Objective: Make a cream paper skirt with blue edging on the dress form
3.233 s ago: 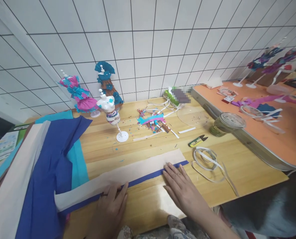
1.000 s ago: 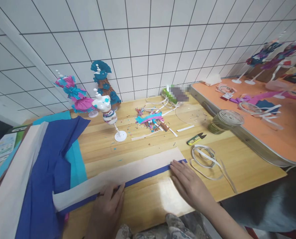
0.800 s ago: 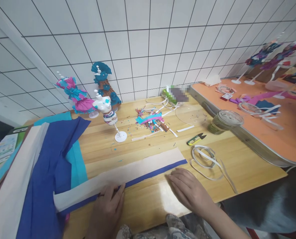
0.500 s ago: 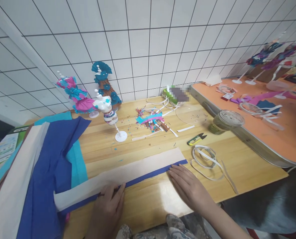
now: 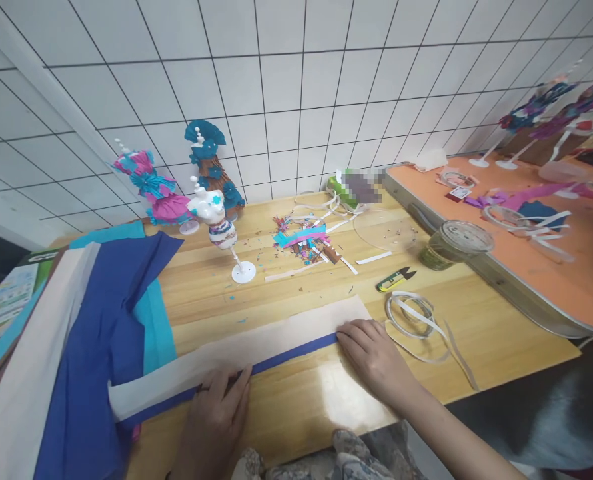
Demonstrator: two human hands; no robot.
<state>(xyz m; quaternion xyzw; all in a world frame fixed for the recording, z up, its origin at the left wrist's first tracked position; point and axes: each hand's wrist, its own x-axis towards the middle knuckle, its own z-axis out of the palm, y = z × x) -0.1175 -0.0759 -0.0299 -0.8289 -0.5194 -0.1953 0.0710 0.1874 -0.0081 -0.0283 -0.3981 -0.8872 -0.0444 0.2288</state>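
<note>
A long pale strip of crepe paper (image 5: 286, 337) lies slantwise across the wooden table, over a blue crepe paper strip (image 5: 296, 351) that shows as a narrow band along its near edge. My left hand (image 5: 219, 407) rests on the near edge around the middle, fingers stretched forward and touching the blue band. At the right end, my right hand (image 5: 371, 350) lies with its fingers side by side over the blue band, covering its tip. A coil of white ribbon (image 5: 411, 313) and yellow-handled thread snips (image 5: 395, 280) lie just beyond my right hand.
Blue, pale and turquoise paper sheets (image 5: 91, 347) pile up at the left. A bare white mannequin (image 5: 209, 207) and two paper-dressed ones stand near the tiled wall. Colourful scraps (image 5: 304, 237) lie centrally. A lidded plastic cup (image 5: 456, 247) stands by the orange table (image 5: 526, 267).
My right hand has shifted slightly up and over the blue band's right end, which was showing before. My left hand stays in place.
</note>
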